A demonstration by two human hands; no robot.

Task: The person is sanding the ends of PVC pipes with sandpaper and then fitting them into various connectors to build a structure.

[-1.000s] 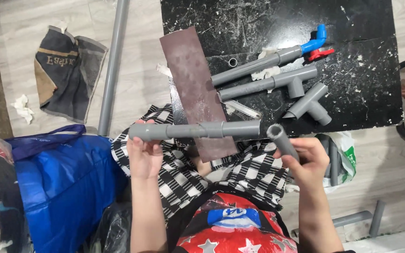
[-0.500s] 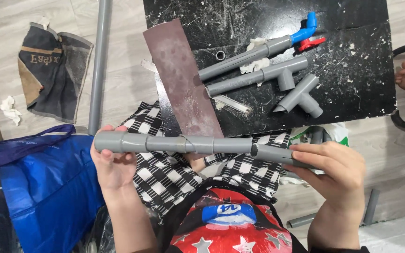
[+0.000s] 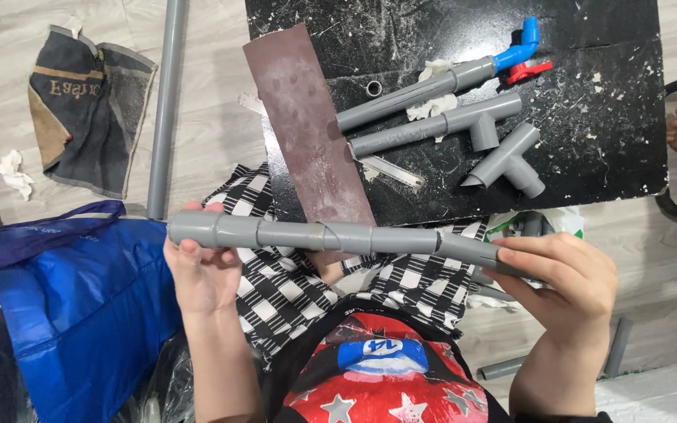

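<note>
A long grey plastic pipe with smooth jointed couplings (image 3: 331, 236) lies level above the lap, gripped at its ends by the left hand (image 3: 201, 270) and right hand (image 3: 566, 274), below a rough brown sandpaper strip (image 3: 307, 125)

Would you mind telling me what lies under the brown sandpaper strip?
The sandpaper rests on the black board, its lower end passing behind the held grey pipe. A metal strip pokes out beside it; anything else beneath is covered.
</note>
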